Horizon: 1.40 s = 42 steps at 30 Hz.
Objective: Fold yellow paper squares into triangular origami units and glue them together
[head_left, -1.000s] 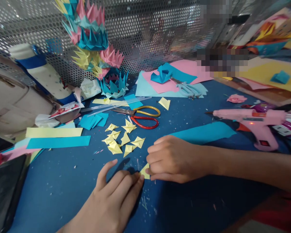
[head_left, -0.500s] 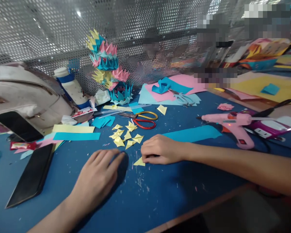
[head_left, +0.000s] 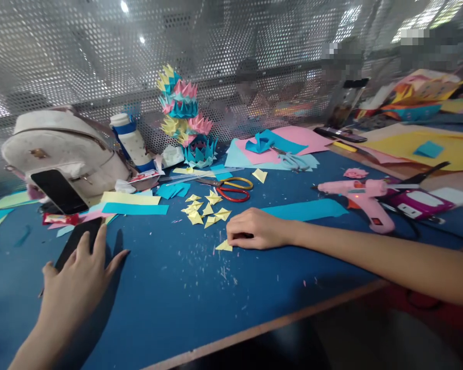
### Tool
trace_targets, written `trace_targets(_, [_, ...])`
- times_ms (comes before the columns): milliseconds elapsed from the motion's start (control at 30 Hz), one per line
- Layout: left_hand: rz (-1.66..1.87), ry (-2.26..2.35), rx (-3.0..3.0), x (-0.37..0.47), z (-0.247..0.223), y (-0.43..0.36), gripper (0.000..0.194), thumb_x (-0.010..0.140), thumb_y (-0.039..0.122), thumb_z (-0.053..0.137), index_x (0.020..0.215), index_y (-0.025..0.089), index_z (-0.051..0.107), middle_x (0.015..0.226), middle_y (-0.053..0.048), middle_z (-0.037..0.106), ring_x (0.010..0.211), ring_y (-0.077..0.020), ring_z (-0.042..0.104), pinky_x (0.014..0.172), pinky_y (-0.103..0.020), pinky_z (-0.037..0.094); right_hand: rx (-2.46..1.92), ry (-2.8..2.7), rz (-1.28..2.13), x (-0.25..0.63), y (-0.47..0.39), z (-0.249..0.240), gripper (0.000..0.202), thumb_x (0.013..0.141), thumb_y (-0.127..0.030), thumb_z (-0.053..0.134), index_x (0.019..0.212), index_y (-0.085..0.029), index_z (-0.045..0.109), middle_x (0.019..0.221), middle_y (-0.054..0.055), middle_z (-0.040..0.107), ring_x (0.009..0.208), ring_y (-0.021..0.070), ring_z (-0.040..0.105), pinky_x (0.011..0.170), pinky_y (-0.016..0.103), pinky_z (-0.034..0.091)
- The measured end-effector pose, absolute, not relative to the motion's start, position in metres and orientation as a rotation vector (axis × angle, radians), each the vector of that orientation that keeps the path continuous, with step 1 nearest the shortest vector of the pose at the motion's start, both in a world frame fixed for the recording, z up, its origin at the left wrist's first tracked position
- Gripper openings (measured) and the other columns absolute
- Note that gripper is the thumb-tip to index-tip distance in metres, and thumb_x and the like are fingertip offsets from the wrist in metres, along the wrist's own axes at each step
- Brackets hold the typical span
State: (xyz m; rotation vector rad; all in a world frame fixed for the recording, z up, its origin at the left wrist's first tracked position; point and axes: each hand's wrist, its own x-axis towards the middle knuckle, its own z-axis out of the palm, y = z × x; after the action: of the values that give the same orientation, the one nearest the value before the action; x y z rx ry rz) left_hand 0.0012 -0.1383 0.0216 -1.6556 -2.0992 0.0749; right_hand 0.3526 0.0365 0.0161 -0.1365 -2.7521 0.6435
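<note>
My left hand lies over a flat black phone, fingers spread. Its fingertips rest on or just above the phone; I cannot tell which. With curled fingers, my right hand rests on the blue table and grips the edge of a small yellow folded paper triangle. Just beyond it lies a loose cluster of yellow folded paper pieces. Scissors with one yellow and one red handle lie behind that cluster. A blue paper strip stretches behind my right wrist.
A pink glue gun lies to the right beside a purple power strip. At the back stand a folded-paper tower, a bottle and a white backpack with another phone leaning on it. Paper sheets lie behind.
My left hand has moved left from the middle of the table to the black phone and spread its fingers. My right hand keeps its place at the yellow triangle. The view has shifted slightly left.
</note>
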Motion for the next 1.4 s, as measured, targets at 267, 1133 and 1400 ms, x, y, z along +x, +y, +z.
trace_targets(267, [-0.059,-2.087,-1.748,-0.006,0.017,-0.137,0.066,0.101,0.043,0.041,0.157,0.013,0.022,0.155,-0.033,0.027,0.124,-0.0529,0.051,0.092,-0.075,0.038,-0.375,-2.777,0.661,0.35,0.025,0.027,0.018,0.097,-0.034,0.053,0.095,-0.018,0.063,0.07,-0.002,0.058,0.062,0.0103,0.051,0.059,0.024,0.031])
trace_targets(1133, [-0.679,-1.99,-3.155,0.102,0.037,-0.053,0.026,0.098,0.034,0.061,0.113,0.013,0.062,0.106,-0.006,0.066,0.087,-0.0176,0.067,0.076,-0.035,0.058,-0.649,-2.87,0.677,0.312,0.008,0.077,0.01,0.086,-0.025,0.069,0.092,-0.021,0.064,0.09,-0.001,0.07,0.078,0.0137,0.059,0.06,0.024,0.03])
trace_targets(1400, [-0.814,-2.06,-3.126,0.102,0.037,-0.052,0.027,0.098,0.034,0.061,0.117,0.014,0.062,0.113,-0.008,0.065,0.094,-0.0198,0.066,0.081,-0.038,0.057,-0.592,-2.816,0.703,0.306,0.013,0.074,0.011,0.085,-0.024,0.072,0.09,-0.021,0.062,0.085,-0.002,0.069,0.082,0.0149,0.061,0.061,0.025,0.032])
